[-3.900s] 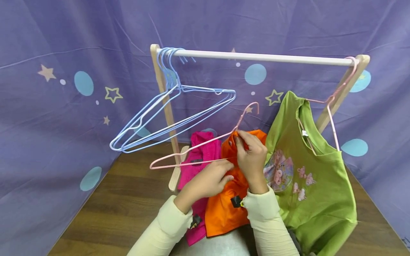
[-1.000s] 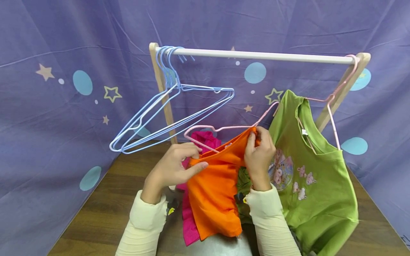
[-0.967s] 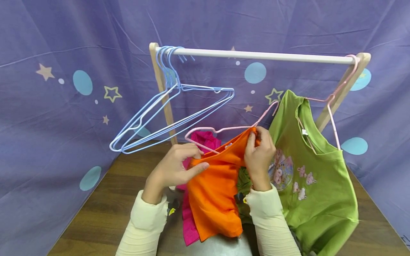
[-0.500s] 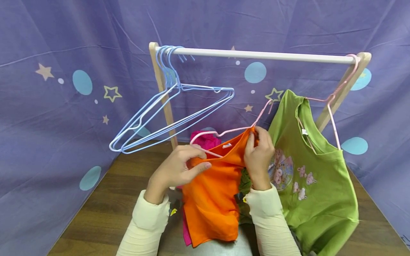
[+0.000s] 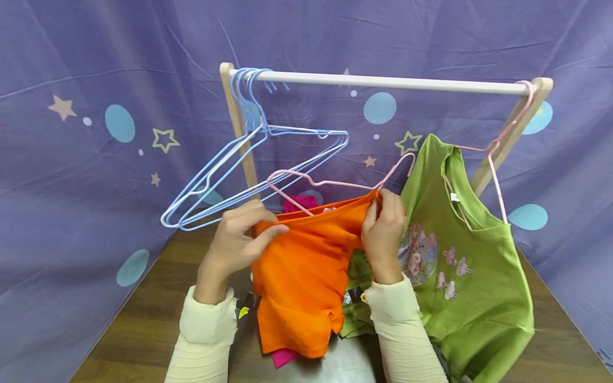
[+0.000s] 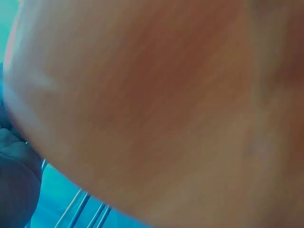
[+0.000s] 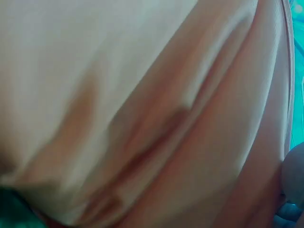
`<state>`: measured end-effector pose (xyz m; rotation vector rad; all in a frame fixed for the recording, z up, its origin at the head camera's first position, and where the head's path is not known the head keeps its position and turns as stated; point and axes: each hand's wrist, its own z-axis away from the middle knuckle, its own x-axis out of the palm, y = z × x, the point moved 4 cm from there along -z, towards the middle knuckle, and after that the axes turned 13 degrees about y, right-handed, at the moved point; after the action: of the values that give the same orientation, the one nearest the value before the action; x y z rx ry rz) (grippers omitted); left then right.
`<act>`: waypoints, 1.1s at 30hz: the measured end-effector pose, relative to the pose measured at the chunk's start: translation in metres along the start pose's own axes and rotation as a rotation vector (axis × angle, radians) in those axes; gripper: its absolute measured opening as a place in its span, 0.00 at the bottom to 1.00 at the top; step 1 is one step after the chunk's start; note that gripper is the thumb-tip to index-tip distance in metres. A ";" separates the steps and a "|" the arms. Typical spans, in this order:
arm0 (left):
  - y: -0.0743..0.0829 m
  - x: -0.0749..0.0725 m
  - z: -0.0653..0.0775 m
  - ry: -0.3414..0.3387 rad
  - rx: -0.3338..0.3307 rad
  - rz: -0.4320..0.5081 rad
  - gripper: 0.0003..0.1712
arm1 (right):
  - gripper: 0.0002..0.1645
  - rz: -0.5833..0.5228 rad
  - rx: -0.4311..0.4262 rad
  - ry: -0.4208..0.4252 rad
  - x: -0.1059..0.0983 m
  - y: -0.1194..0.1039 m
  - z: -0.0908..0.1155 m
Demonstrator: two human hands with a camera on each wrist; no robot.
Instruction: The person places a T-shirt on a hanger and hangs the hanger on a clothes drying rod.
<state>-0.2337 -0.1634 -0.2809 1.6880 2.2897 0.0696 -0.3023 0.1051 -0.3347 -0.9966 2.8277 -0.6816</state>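
Note:
In the head view, an orange garment [image 5: 301,266] hangs between the two hands, its upper opening stretched sideways. My left hand [image 5: 234,239] pinches the opening's left edge, thumb in front and fingers behind. At the opposite corner my right hand [image 5: 385,226] grips the edge, just below the neck of a pink hanger [image 5: 335,183]. One arm of that hanger rises out above the opening on the left, and its lower bar dips inside the cloth. The rest of the hanger is hidden. Blurred orange cloth [image 6: 142,104] fills most of the left wrist view, and folded cloth [image 7: 190,123] the right wrist view.
A rack with a white rail [image 5: 383,81] stands behind. Several blue and white hangers [image 5: 258,138] hang at its left end, close above my left hand. A green top [image 5: 469,255] hangs at the right. Magenta cloth [image 5: 300,204] and dark green cloth [image 5: 359,271] lie behind the orange garment.
The left hand, earlier near the hanger's lower bar, has taken the garment's edge and lately moved left and up, widening the opening. The pink hanger's left arm has tilted up; the right hand stays nearly still.

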 end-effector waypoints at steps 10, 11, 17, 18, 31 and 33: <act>0.004 -0.016 -0.007 0.146 0.060 -0.066 0.17 | 0.10 0.022 -0.001 -0.063 0.003 0.003 0.002; 0.004 -0.016 -0.007 0.146 0.060 -0.076 0.17 | 0.11 0.027 0.001 -0.070 0.003 0.003 0.003; 0.005 -0.015 -0.009 0.215 0.070 -0.134 0.18 | 0.15 0.029 -0.011 -0.114 0.008 0.003 0.004; 0.006 -0.015 -0.009 0.240 0.072 -0.140 0.19 | 0.15 0.027 -0.017 -0.123 0.009 0.003 0.005; 0.010 -0.017 -0.009 0.465 0.039 -0.171 0.24 | 0.17 0.033 -0.035 -0.207 0.014 0.009 0.009; 0.010 -0.017 -0.009 0.472 0.029 -0.161 0.24 | 0.17 0.033 -0.041 -0.220 0.015 0.009 0.009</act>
<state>-0.2217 -0.1751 -0.2668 1.6272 2.7667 0.4461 -0.3175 0.0994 -0.3454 -0.9627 2.6698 -0.4799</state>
